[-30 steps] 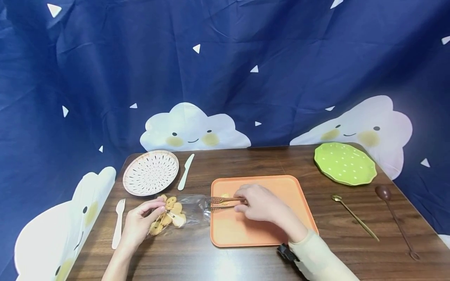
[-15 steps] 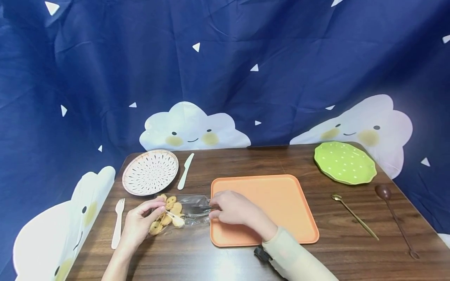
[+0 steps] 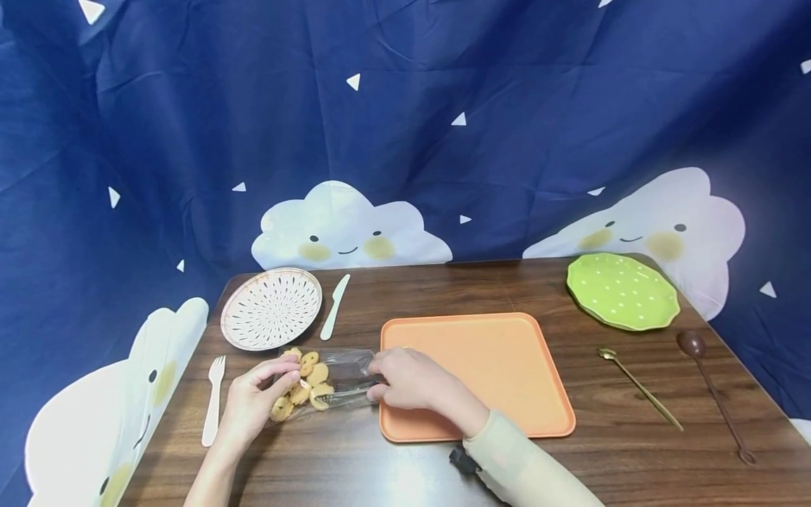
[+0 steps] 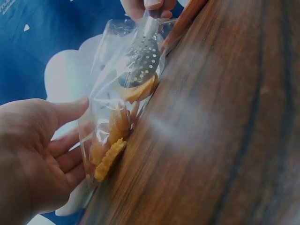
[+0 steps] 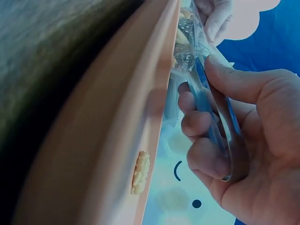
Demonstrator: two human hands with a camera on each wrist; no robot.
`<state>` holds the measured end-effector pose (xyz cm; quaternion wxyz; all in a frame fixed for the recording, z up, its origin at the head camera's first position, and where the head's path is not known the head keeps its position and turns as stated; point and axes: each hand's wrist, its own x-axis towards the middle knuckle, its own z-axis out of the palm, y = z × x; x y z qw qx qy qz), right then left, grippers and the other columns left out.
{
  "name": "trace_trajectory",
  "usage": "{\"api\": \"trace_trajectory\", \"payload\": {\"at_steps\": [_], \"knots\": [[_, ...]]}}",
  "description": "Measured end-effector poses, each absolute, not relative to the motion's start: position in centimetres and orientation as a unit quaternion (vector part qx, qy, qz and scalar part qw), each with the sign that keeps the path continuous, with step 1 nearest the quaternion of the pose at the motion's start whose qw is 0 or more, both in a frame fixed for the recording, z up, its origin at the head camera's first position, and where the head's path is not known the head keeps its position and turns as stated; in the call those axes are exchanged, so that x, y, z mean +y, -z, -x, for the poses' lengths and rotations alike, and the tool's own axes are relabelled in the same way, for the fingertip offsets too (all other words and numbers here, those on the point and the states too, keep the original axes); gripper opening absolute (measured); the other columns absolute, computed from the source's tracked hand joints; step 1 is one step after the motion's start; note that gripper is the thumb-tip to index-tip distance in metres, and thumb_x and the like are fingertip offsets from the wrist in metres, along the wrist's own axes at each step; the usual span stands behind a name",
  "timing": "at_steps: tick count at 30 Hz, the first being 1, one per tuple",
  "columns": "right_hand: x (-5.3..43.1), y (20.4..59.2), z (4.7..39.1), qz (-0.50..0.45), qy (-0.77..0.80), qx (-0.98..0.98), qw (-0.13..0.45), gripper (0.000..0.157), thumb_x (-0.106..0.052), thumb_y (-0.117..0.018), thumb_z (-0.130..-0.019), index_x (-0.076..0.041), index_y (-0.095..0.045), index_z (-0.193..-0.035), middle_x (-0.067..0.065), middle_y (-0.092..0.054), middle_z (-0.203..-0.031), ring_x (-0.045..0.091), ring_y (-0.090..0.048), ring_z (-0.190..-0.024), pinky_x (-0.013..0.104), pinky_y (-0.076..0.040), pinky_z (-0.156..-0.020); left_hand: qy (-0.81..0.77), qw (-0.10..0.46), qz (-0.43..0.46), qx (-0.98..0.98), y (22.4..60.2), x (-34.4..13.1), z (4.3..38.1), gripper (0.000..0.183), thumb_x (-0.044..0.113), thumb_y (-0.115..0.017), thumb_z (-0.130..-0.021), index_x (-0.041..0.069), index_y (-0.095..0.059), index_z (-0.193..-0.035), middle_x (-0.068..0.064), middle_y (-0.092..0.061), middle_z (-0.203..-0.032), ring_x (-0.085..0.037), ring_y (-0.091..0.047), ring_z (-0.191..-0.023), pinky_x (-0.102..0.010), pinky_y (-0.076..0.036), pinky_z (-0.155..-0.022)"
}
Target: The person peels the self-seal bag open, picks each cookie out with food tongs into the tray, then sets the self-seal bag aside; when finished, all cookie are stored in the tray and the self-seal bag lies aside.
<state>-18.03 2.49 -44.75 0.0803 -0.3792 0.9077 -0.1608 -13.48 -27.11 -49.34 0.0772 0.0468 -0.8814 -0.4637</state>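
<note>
My left hand [image 3: 253, 398] pinches the closed end of a clear plastic bag [image 3: 348, 366] between thumb and fingers. Several golden cookies [image 3: 319, 374] lie inside it, toward that hand. The right hand [image 3: 408, 380] grips a pair of metal tongs [image 5: 218, 112], its fingers and thumb wrapped about the arms. Their perforated tips [image 4: 143, 61] reach through the bag's mouth and touch a cookie [image 4: 140, 91] in the left wrist view. Whether the tips hold that cookie I cannot tell. On the orange tray [image 3: 494, 380], below the right hand, lies one cookie [image 5: 140, 172].
A patterned white plate [image 3: 272, 310] and a pale knife [image 3: 334, 310] lie at the back left, a fork [image 3: 214, 401] at the left. To the right are a green plate [image 3: 624, 292], a gold spoon [image 3: 640, 391] and a brown ladle-like spoon [image 3: 712, 394].
My right hand has moved left from over the tray to the bag's mouth, and the tongs' tips have gone in among the cookies. The left hand has stayed at the bag.
</note>
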Motion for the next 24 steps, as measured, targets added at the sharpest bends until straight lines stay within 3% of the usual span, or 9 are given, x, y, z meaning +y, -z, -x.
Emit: {"api": "trace_trajectory", "payload": {"at_steps": [5, 10, 14, 17, 20, 24], "knots": [[2.8, 44.5, 18.0, 0.391, 0.152, 0.907, 0.033, 0.012, -0.033, -0.068, -0.092, -0.026, -0.066, -0.082, -0.009, -0.072, -0.101, 0.012, -0.068, -0.088, 0.032, -0.057, -0.079, 0.463, 0.077, -0.050, -0.882, 49.3, -27.1, 13.5, 0.016, 0.035, -0.078, -0.089, 0.027, -0.078, -0.103, 0.008, -0.075, -0.123, 0.018, -0.057, -0.118, 0.005, -0.037, -0.099], [4.4, 44.0, 18.3, 0.386, 0.169, 0.907, -0.009, 0.007, -0.027, -0.068, -0.093, -0.023, -0.074, -0.094, -0.008, -0.068, -0.089, 0.010, -0.060, -0.076, 0.031, -0.055, -0.071, 0.468, 0.075, -0.052, -0.879, 49.4, -27.0, 13.5, 0.016, 0.035, -0.079, -0.088, 0.027, -0.078, -0.103, 0.008, -0.076, -0.122, 0.016, -0.059, -0.118, 0.004, -0.038, -0.099], [6.8, 43.3, 18.5, 0.370, 0.174, 0.912, -0.030, 0.008, -0.026, -0.071, -0.092, -0.022, -0.070, -0.086, -0.008, -0.061, -0.079, 0.008, -0.053, -0.069, 0.028, -0.049, -0.065, 0.468, 0.072, -0.053, -0.879, 49.5, -26.9, 13.6, 0.017, 0.036, -0.078, -0.088, 0.028, -0.078, -0.103, 0.009, -0.076, -0.122, 0.014, -0.059, -0.119, 0.004, -0.038, -0.098], [9.1, 43.1, 18.7, 0.351, 0.163, 0.921, -0.043, 0.013, -0.028, -0.071, -0.092, -0.022, -0.065, -0.082, -0.009, -0.064, -0.082, 0.009, -0.058, -0.073, 0.029, -0.051, -0.068, 0.466, 0.071, -0.055, -0.880, 49.5, -26.9, 13.7, 0.017, 0.036, -0.079, -0.088, 0.028, -0.078, -0.103, 0.010, -0.076, -0.121, 0.013, -0.060, -0.120, 0.004, -0.038, -0.099], [11.3, 43.0, 19.0, 0.329, 0.158, 0.929, -0.053, 0.007, -0.026, -0.072, -0.092, -0.021, -0.069, -0.088, -0.008, -0.071, -0.089, 0.012, -0.067, -0.081, 0.035, -0.056, -0.074, 0.464, 0.071, -0.058, -0.881, 49.5, -27.0, 13.8, 0.017, 0.036, -0.079, -0.088, 0.029, -0.078, -0.103, 0.010, -0.076, -0.120, 0.011, -0.060, -0.121, 0.004, -0.038, -0.099], [13.9, 43.1, 19.7, 0.307, 0.156, 0.937, -0.059, 0.004, -0.022, -0.071, -0.092, -0.018, -0.073, -0.092, -0.005, -0.070, -0.088, 0.014, -0.066, -0.080, 0.037, -0.056, -0.073, 0.461, 0.073, -0.061, -0.882, 49.4, -27.0, 13.7, 0.017, 0.037, -0.079, -0.088, 0.030, -0.078, -0.104, 0.010, -0.077, -0.118, 0.011, -0.060, -0.121, 0.004, -0.038, -0.098]]}}
